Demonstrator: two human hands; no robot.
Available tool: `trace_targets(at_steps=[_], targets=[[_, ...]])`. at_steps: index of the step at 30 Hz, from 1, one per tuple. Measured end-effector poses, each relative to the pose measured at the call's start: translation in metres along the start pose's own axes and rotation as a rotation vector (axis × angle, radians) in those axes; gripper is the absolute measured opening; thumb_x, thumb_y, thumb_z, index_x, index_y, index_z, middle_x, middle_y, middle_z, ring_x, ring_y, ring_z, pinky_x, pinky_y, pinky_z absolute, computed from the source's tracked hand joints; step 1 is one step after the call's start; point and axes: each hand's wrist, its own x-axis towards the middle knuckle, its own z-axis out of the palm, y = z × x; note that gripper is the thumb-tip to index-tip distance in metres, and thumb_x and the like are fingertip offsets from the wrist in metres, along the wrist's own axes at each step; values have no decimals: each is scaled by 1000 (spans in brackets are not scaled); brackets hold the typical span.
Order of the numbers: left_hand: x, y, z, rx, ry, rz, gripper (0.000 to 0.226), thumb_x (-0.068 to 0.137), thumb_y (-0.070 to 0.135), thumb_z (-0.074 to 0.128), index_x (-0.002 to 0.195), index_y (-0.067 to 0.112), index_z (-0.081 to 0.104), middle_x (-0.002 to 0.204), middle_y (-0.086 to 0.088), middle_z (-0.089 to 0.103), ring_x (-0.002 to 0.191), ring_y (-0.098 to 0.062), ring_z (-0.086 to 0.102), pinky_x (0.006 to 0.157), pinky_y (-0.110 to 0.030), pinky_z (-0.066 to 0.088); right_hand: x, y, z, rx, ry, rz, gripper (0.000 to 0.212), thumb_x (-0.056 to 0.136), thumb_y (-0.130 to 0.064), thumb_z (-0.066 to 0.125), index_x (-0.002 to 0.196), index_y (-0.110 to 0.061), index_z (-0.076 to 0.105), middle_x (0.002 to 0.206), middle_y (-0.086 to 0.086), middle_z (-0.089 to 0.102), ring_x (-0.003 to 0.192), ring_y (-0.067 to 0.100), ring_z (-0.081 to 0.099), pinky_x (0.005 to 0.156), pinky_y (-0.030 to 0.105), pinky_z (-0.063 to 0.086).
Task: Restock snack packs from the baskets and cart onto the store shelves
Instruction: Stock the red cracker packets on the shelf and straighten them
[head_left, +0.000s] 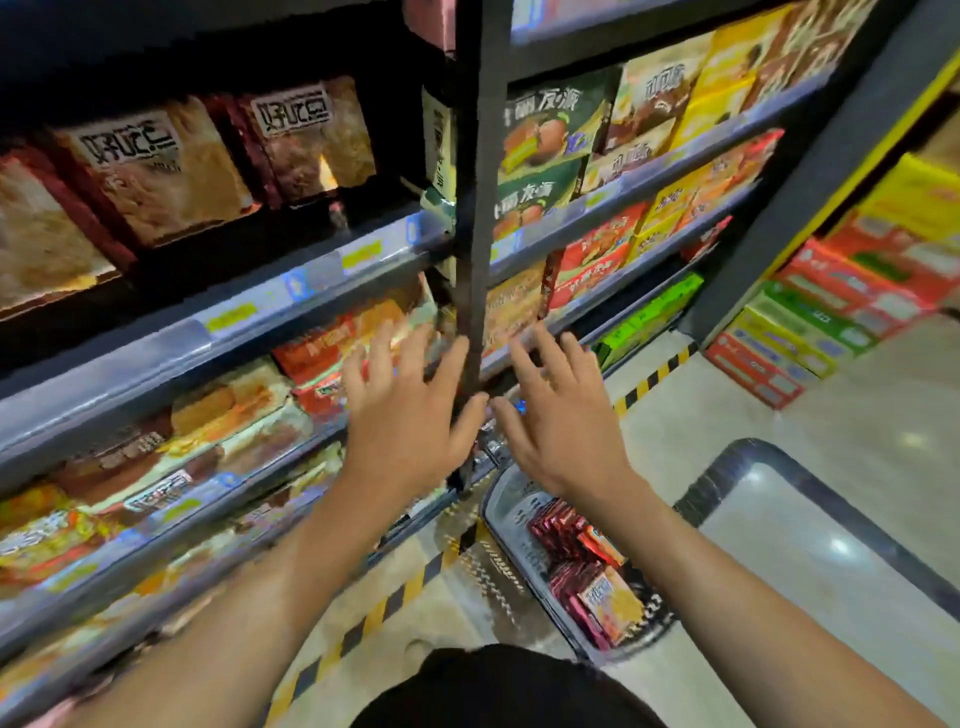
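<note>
Both of your hands are empty at this moment, so I judge that you are between two packs: one placement seems finished and the next pick is not yet begun. Your left hand (410, 415) is raised in front of the grey metal shelf edge with the price labels (291, 306), its fingers spread and straight, close to the orange and red snack packs lying on the middle shelf (332, 348); I cannot tell if the fingertips touch them. Your right hand (558, 421) is just beside it, on the other side of the dark vertical shelf post (478, 218), also with the fingers spread and holding nothing. The stock that remains is low on your right: the red and orange snack packs (587, 561) stand in the grey plastic basket (511, 499) on the floor, near the black-and-yellow striped floor line (384, 608). The grey cart frame (810, 488) is beside the basket. The next move, I think, calls for lowering one hand to the basket, closing the fingers around one pack, and choosing the shelf row with the same product, which is difficult because the picture is blurred.
</note>
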Motion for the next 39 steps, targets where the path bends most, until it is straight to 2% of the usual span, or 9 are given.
trace_targets(at_steps=[5,11,15,19,23,28,33,36,39], targets=[[-25,78,51,-69,-104,98,55,98,55,51,140,20,61,146,-15,53,140,-47,41,108,-63,30,-84,70,4,-31,-89,150,65,105,-56,37,153,-14,47,161,18,39,144,47,35,116,61,33],[-52,162,95,-56,-331,141,61,96,59,42,141,22,58,149,-15,50,141,-45,39,107,-64,31,-177,145,10,-39,-168,345,65,104,-55,36,150,-12,50,156,19,45,142,48,39,117,60,34],[-65,198,130,-31,-476,190,65,94,62,34,142,25,57,149,-15,51,141,-44,38,106,-64,35,-234,183,23,-22,-216,477,60,100,-51,47,145,-11,56,150,20,52,133,50,46,111,59,42],[-75,221,170,-28,-558,233,68,94,62,33,143,22,56,148,-17,50,140,-47,40,106,-67,36,-274,209,51,-13,-253,602,60,99,-51,43,140,-11,60,142,20,58,125,49,54,103,57,48],[-84,235,239,24,-629,300,63,92,57,41,138,20,62,142,-19,56,130,-46,50,102,-63,41,-298,234,110,32,-365,645,63,102,-51,37,146,-8,51,145,23,53,126,50,49,108,57,42],[-85,250,348,134,-824,371,62,98,58,36,149,22,43,157,-16,37,145,-41,32,110,-57,31,-309,253,203,132,-495,748,62,98,-46,44,145,-7,51,145,22,52,128,48,47,105,54,44],[-96,249,466,92,-838,529,55,98,47,50,132,6,60,130,-23,59,110,-42,60,92,-50,46,-324,282,318,227,-607,792,65,99,-47,51,152,-8,44,155,19,45,143,44,39,118,55,35],[-97,254,526,33,-914,501,57,98,44,56,136,2,55,130,-22,58,107,-42,62,86,-48,50,-324,305,368,284,-613,828,65,101,-43,56,154,-9,40,159,16,41,147,41,33,121,51,32],[-92,260,577,-73,-964,279,67,98,48,56,145,2,40,140,-20,47,115,-41,58,91,-48,51,-315,325,410,325,-676,829,81,98,-49,61,160,-9,27,165,13,30,153,38,23,124,49,28]])
